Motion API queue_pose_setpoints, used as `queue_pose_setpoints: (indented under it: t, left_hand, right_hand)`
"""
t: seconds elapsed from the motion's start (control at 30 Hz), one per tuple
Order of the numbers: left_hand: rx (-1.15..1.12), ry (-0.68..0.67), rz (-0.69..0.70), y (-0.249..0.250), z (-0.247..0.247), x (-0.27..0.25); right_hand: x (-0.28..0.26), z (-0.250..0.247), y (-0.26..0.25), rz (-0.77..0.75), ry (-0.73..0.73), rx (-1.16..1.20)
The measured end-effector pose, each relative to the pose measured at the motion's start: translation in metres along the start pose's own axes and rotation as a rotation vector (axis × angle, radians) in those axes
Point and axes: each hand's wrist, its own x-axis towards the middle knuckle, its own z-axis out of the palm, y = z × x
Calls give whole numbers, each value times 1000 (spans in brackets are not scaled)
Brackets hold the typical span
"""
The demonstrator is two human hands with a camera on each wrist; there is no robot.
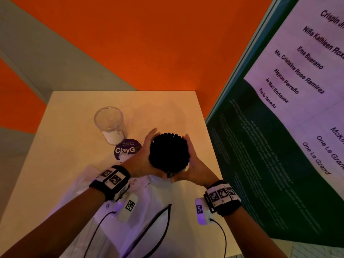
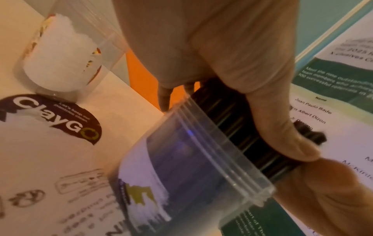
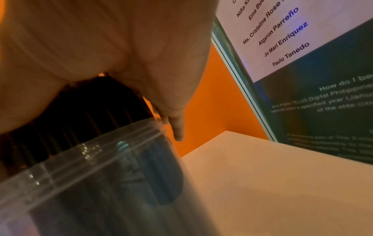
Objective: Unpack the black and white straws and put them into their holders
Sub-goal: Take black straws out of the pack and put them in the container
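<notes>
1. My left hand [image 1: 147, 155] and right hand [image 1: 193, 162] both grasp the bundle of black straws [image 1: 169, 152] from opposite sides, at the centre of the head view.
2. The lower ends of the straws sit inside a clear holder [image 2: 191, 167]; the left wrist view shows the holder tilted, its rim just below my fingers. I cannot tell whether its base touches the worktop [image 1: 74, 155].
3. To seat the bundle well, I judge it best to keep both palms pressed evenly so no straw splays over the rim, then bring the holder upright and ease my grip gradually.
4. A second clear holder [image 1: 111, 125], left of centre and above the hands, contains something white low down, probably the white straws.
5. White packaging [image 1: 149, 211] lies at lower centre, beside a round printed sticker [image 1: 126, 148].
</notes>
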Motion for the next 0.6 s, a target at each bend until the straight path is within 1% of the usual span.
queue_pose_setpoints:
  t: [0.07, 0.13, 0.2, 0.27, 0.3, 0.33, 0.37, 0.4, 0.43, 0.47, 0.5, 0.53, 0.57, 0.6]
  left_hand:
    - [8, -7, -22, -1, -4, -8]
    - [31, 32, -68, -3, -6, -20]
    - [88, 111, -104, -5, -4, -38]
    - [158, 159, -75, -3, 1, -62]
    - [221, 143, -67, -2, 5, -75]
    - [303, 94, -88, 0, 9, -88]
    - [394, 19, -125, 2, 14, -101]
    - [490, -68, -168, 1, 19, -112]
    - [587, -161, -206, -1, 23, -122]
    - [672, -255, -237, -3, 26, -128]
    - [724, -337, -259, -5, 28, -131]
    - [728, -383, -261, -6, 28, -133]
    - [702, -379, -242, -6, 28, -134]
    - [661, -341, -218, -4, 26, -136]
  right_hand:
    - [-3, 1, 8, 25, -32, -35]
    - [-5, 3, 13, 51, -37, -55]
    - [-5, 8, 14, 100, 24, -71]
    - [-6, 13, 13, 130, 106, -142]
    - [-8, 14, 11, 153, 126, -208]
    - [-12, 14, 9, 194, 117, -306]
    - [-17, 13, 6, 268, 65, -433]
    - [-23, 13, 3, 359, -26, -578]
    - [-30, 14, -2, 443, -142, -721]
    - [-38, 17, -7, 493, -258, -826]
    - [-46, 22, -13, 508, -364, -871]
    - [-53, 29, -18, 504, -463, -852]
    - [-60, 38, -24, 502, -550, -796]
    - [-65, 50, -29, 499, -621, -721]
